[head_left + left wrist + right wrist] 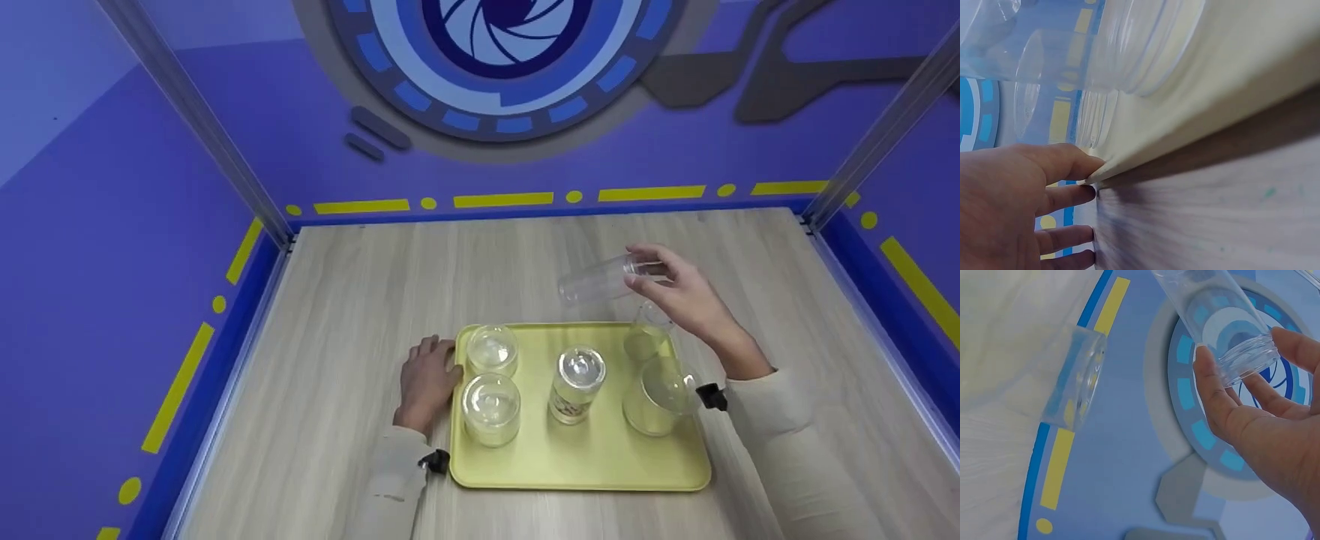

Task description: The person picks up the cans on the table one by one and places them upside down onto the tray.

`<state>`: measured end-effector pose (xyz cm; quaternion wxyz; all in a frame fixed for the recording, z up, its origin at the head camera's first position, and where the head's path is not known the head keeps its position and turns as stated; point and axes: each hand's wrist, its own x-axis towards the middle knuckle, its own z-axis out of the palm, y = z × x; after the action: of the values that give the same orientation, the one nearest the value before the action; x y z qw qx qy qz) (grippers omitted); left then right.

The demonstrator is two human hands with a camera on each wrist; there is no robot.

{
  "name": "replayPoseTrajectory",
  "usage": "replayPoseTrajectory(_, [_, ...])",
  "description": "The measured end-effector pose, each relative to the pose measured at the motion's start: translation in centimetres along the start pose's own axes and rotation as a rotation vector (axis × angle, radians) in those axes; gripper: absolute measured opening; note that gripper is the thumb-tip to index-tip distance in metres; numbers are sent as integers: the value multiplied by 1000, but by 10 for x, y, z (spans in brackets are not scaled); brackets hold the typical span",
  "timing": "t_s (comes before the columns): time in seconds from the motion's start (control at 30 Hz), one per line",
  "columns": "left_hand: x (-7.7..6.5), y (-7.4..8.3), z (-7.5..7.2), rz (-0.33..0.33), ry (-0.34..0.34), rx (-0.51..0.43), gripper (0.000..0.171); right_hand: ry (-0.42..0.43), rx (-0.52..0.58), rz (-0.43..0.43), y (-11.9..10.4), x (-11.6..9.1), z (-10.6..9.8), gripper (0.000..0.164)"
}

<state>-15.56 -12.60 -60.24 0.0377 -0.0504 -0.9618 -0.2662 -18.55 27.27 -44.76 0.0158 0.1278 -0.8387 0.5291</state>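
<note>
My right hand (684, 298) holds a tall clear jar (594, 283) by its threaded neck, thumb and fingers on either side. Tilted in the air, the jar points its closed end left, above the table behind the yellow tray (585, 471). At the tray's left rim is my left hand (426, 381); in the left wrist view its thumb (1075, 162) lies on top of the rim and the index finger just below. Upside down on the tray stand two wide jars (491, 411) at left and a slim jar (579, 382) with a patterned lower part at the middle.
Along the tray's right side stand a wide clear jar (654, 405) and a narrower clear jar (643, 337) behind it. The tray lies on a wood-grain table (352, 300). Blue panels (525, 176) enclose the table at the back and both sides.
</note>
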Motion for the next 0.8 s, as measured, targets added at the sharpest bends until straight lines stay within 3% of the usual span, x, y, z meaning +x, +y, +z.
replayPoseTrajectory(0.37, [1, -1, 0, -19, -12, -10, 42, 25, 96, 34, 0, -11, 3, 52])
replayPoseTrajectory(0.8, [0, 0, 0, -28, -10, -24, 40, 55, 207, 16, -5, -18, 5, 50])
